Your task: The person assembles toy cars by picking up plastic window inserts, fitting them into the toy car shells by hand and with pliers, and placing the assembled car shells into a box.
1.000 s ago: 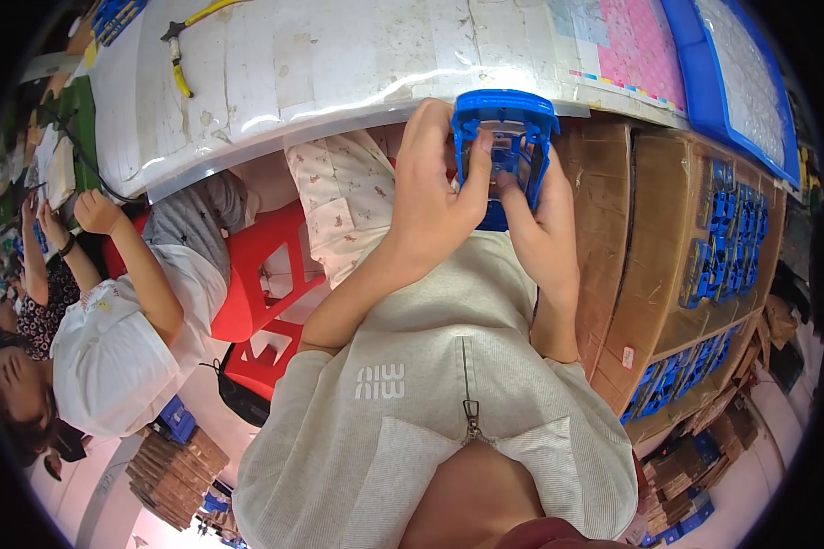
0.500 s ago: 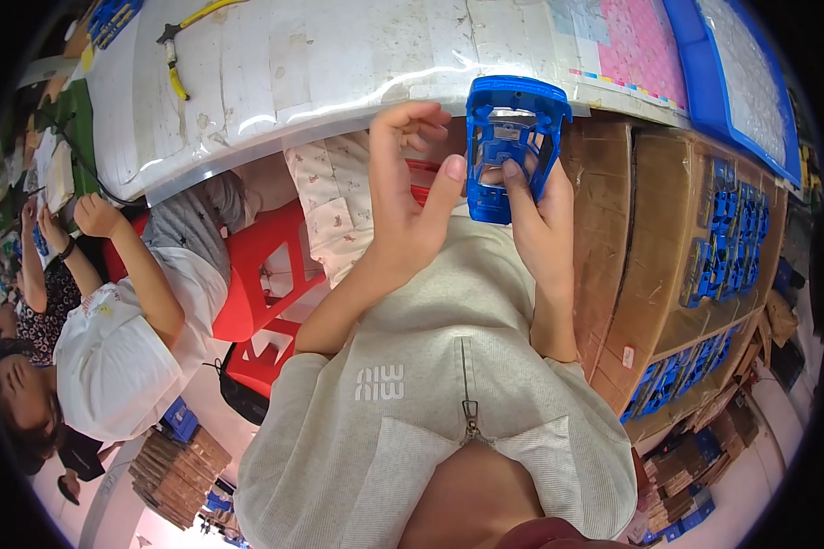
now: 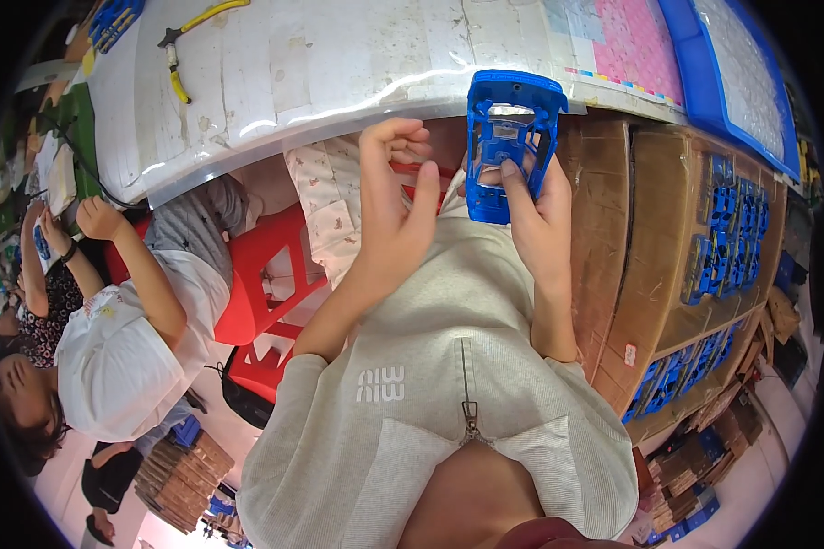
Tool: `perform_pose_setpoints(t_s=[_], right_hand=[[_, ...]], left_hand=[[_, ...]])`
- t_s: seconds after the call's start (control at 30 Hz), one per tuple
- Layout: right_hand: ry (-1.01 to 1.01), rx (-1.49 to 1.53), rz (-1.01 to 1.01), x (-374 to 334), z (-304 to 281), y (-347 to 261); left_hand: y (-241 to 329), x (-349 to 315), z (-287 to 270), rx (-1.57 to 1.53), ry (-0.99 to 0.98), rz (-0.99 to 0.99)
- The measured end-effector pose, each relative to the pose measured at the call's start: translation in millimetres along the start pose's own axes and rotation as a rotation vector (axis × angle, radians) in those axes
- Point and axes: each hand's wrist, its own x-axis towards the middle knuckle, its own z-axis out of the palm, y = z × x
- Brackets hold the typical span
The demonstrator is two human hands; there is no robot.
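Note:
My right hand (image 3: 542, 212) grips a blue plastic toy car body shell (image 3: 498, 148) over the table's near edge. Its thumb lies across the hollow inside, while the fingers go behind the shell and are mostly hidden. Clear, window-like parts show within the shell, and its long side runs away from me. To the left, my left hand (image 3: 395, 201) is held up apart from the shell, thumb raised and fingers loosely curled, with nothing in it.
A white worktable (image 3: 330, 64) spans the top, with yellow-handled pliers (image 3: 173, 59) on it. A blue tray (image 3: 705, 87) stands at the right. Below are cardboard boxes (image 3: 604, 220) and stacked blue shells (image 3: 732, 229). Red stools (image 3: 265, 274) and a seated co-worker (image 3: 124, 366) are left.
My left hand has drawn back left and slightly down, away from the shell. The shell stays in my right hand, nearly in place. In the background at lower left, a person has shifted.

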Motion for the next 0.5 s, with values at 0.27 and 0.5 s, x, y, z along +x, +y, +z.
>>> perform_pose_setpoints(t_s=[0.27, 0.5], right_hand=[[0.084, -0.417, -0.221, -6.6, 13.2, 2.9], [-0.109, -0.634, -0.316, -22.0, -4.8, -18.5]], left_hand=[[9.6, -8.6, 30.7, 0.453, -0.111, 0.248], [0.1, 6.4, 30.6, -0.050, -0.211, -0.015]])
